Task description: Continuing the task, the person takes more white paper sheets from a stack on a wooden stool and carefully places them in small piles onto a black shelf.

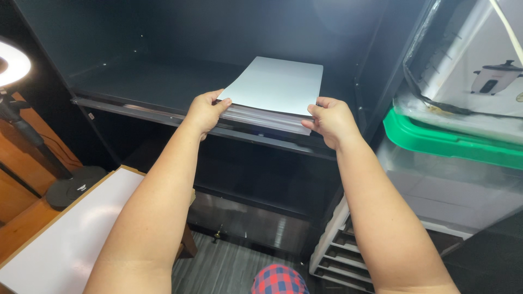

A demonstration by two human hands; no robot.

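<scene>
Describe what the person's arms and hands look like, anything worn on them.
Both forearms are bare right up to the bottom edge of the picture, with no sleeves showing. The left hand and the right hand wear no gloves, and no watch, bracelet or ring can be seen. The arms look broad and rounded.
</scene>
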